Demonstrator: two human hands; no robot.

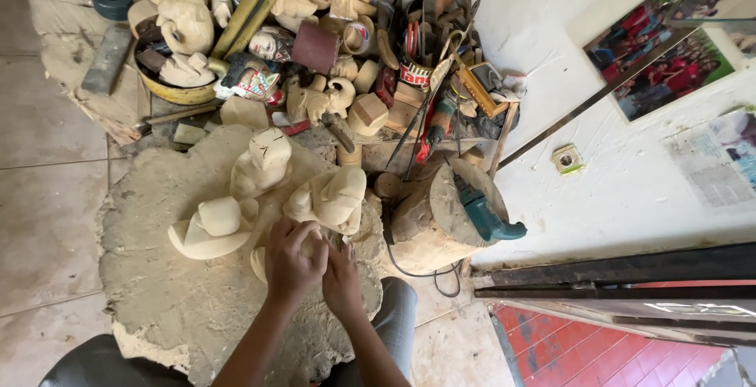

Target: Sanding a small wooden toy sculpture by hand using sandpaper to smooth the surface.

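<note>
- Wood carving [260,261], pale and small, is sitting on the dusty round work mat [157,300], right under the two hands, and it is mostly hidden by them.
- The left hand [290,259] is curling over the top of the wood carving, with its fingers closing around it.
- The right hand [340,277] is pressing in beside the left hand, fingers bunched together; I cannot tell if it is holding a tool.
- Both hands are touching each other.
- A bigger pale carving with a rounded top [331,198] is standing just behind the hands.
- A carving shaped like a hat [209,228] is lying to the left of the hands.
- A tall carving with cut marks on it [264,162] is standing farther back on the mat.
- A log stump [429,225] is standing to the right of the mat, and a blue-green power tool [484,210] is lying on top of it.
- A big pile of tools and wood figures [370,48] is crowding the floor behind the mat.
- A yellow bowl [177,88] holding more carvings is sitting at the left side of the pile.
</note>
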